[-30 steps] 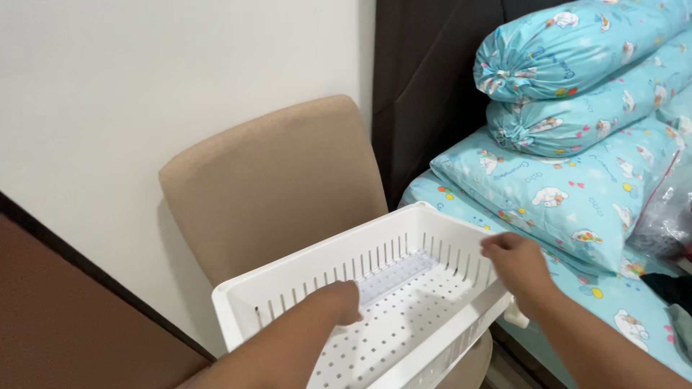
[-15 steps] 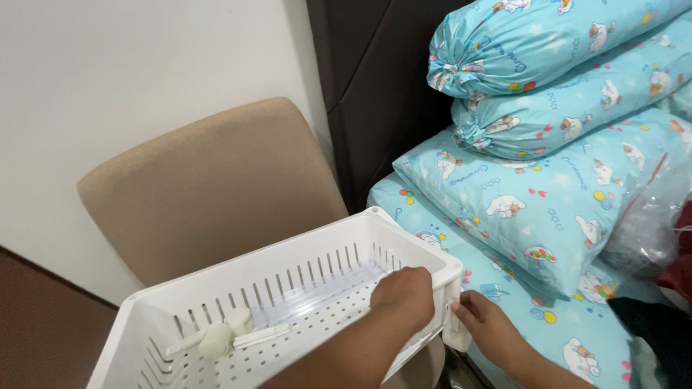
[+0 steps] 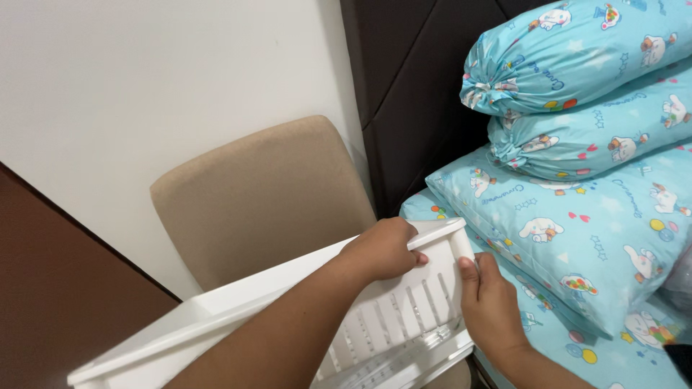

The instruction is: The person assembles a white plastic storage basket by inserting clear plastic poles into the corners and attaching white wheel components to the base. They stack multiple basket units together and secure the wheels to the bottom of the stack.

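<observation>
A white slotted plastic basket (image 3: 216,317) is tilted on its side in front of me, its slatted wall facing me. My left hand (image 3: 386,248) grips the basket's upper rim near the right corner, fingers curled over the edge. My right hand (image 3: 494,306) clasps the right corner of the basket, thumb pressed up along its outer edge. The basket's inside is mostly hidden by my left forearm.
A beige padded chair back (image 3: 259,194) stands behind the basket against a white wall (image 3: 158,79). A dark headboard (image 3: 411,94) is to the right, with a bed holding a blue cartoon-print pillow (image 3: 577,216) and two matching bolsters (image 3: 577,50). Brown furniture (image 3: 50,288) is at left.
The basket has been tipped up from lying open-side-up onto its side. My left hand moved from inside the basket to its top rim, and my right hand rose to the corner.
</observation>
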